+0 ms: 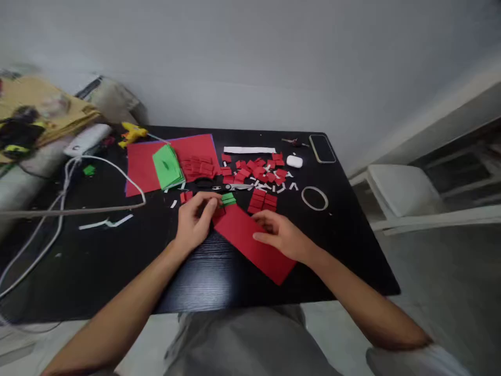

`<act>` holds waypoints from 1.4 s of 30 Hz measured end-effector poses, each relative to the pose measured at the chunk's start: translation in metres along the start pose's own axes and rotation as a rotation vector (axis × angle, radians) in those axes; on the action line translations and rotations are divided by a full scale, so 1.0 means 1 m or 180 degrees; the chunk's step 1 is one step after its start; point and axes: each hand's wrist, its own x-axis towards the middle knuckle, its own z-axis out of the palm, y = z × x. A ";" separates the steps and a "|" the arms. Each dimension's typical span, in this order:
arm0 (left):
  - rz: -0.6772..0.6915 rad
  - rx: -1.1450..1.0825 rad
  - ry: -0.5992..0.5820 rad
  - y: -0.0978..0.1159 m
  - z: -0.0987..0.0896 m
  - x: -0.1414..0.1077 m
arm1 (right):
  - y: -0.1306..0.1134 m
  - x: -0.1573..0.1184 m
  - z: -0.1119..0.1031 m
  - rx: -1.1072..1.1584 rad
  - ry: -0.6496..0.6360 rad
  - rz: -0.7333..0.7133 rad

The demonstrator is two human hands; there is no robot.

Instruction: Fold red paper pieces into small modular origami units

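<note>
A rectangular sheet of red paper [250,240] lies at a slant on the black table in front of me. My left hand [195,219] is closed at its far left end, thumb and index finger brought together on the paper there; the exact grip is partly hidden. Just beyond those fingers are small green folded pieces [228,199]. Over the right side of the sheet rests my right hand [282,235], its fingers curved and the thumb apart from them. Black-handled scissors [229,187] lie beyond both hands. Red folded pieces [263,200] sit near my right fingers.
Loose red pieces [254,169] and white scraps [270,185] lie farther back. At left are a green paper stack [168,167], large red sheets [143,167], a yellow glue gun [132,134] and white cables [64,190]. A tape ring [314,198], white case [294,161] and phone [322,149] lie right.
</note>
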 end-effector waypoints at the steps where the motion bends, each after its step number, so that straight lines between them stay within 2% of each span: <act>1: -0.0056 -0.0197 -0.0040 0.001 0.000 0.000 | -0.003 0.002 0.003 0.0164 0.0039 -0.0076; 4: -0.0276 -0.0672 -0.0241 0.004 0.000 -0.002 | -0.008 0.008 0.009 0.0506 0.0080 -0.0260; 7: -0.0595 -0.0972 -0.0576 0.007 0.003 -0.004 | -0.004 0.015 0.013 0.0571 0.0020 -0.0383; 13: -0.0977 -0.1170 -0.1013 0.011 0.010 -0.010 | 0.012 0.015 0.014 0.0795 -0.0062 -0.0212; 17: -0.1110 -0.1156 -0.1214 0.013 0.012 -0.013 | 0.016 0.012 0.016 0.0854 -0.0042 -0.0327; 25: -0.1055 -0.0972 -0.1326 0.017 0.014 -0.015 | 0.022 0.011 0.022 0.0743 0.0042 -0.0446; 33: -0.1098 -0.1124 -0.1442 0.019 0.019 -0.019 | 0.025 0.010 0.023 0.0449 -0.0141 -0.0549; 38: -0.1305 -0.1101 -0.1545 0.018 0.021 -0.022 | 0.031 0.008 0.024 0.0314 -0.0168 -0.0306; 42: -0.1610 -0.1110 -0.1576 0.022 0.023 -0.023 | 0.027 0.005 0.024 -0.0038 -0.0297 -0.0267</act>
